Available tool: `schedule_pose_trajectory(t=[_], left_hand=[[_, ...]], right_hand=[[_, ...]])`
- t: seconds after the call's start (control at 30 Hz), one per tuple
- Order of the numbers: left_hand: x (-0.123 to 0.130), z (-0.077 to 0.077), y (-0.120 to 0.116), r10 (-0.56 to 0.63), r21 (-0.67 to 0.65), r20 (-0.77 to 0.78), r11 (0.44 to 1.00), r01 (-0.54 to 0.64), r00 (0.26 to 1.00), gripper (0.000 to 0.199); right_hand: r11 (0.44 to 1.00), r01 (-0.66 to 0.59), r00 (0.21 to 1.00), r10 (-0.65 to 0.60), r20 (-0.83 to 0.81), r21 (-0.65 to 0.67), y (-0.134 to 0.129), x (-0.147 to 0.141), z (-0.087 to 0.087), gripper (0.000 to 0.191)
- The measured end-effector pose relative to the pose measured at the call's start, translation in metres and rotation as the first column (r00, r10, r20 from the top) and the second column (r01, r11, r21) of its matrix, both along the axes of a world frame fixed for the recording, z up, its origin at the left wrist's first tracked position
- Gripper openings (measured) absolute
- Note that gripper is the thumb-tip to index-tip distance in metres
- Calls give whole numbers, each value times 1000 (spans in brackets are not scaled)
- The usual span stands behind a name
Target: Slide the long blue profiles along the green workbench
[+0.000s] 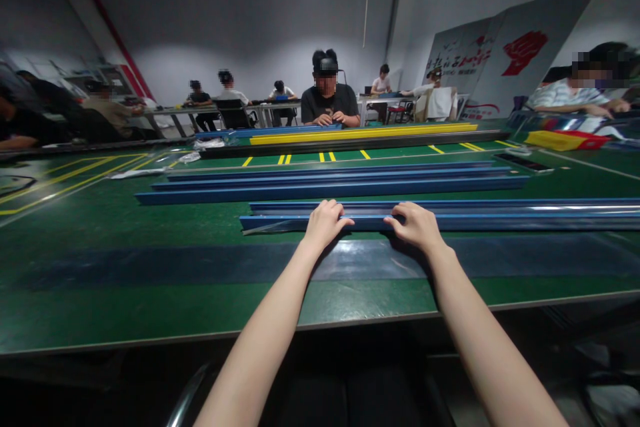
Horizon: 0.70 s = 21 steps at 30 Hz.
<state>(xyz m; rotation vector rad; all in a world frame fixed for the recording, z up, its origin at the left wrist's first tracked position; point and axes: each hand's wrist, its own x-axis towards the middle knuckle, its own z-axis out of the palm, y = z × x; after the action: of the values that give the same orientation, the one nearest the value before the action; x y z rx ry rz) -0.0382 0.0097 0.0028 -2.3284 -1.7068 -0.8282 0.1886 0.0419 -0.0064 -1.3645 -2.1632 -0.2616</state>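
A long blue channel-shaped strip (500, 222) lies crosswise on the green table in front of me. My left hand (324, 220) is closed on it left of the middle of the view, fingers over the top and thumb along the near wall. A short way to the right, my right hand (415, 223) grips the same strip in a like manner, thumb pointing inward. The fingertips of both hands are hidden inside or behind the strip. Nearer to me, a flat band of clear film (165, 265) lies under my wrists.
More blue strips (330, 188) lie beyond, then a black strip (360, 143) and a yellow strip (370, 134). A phone (523, 163) rests at the right. Opposite me sits a person (329, 100); others work farther back. The table's front edge (370, 320) is close to me.
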Motion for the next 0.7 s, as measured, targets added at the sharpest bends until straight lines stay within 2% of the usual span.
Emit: schedule_pose_trajectory(t=[0.17, 0.37, 0.7], left_hand=[[0, 1, -1, 29, 2, -34, 1000, -29, 999, 24], [-1, 2, -1, 13, -2, -104, 1000, -13, 994, 24], [-5, 3, 0, -37, 8, -151, 999, 38, 988, 23]], right_hand=[[998, -58, 998, 58, 0, -12, -2, -4, 1, 22], [975, -221, 975, 221, -33, 9, -8, -30, 2, 24], [981, -194, 981, 194, 9, 0, -2, -36, 0, 18]])
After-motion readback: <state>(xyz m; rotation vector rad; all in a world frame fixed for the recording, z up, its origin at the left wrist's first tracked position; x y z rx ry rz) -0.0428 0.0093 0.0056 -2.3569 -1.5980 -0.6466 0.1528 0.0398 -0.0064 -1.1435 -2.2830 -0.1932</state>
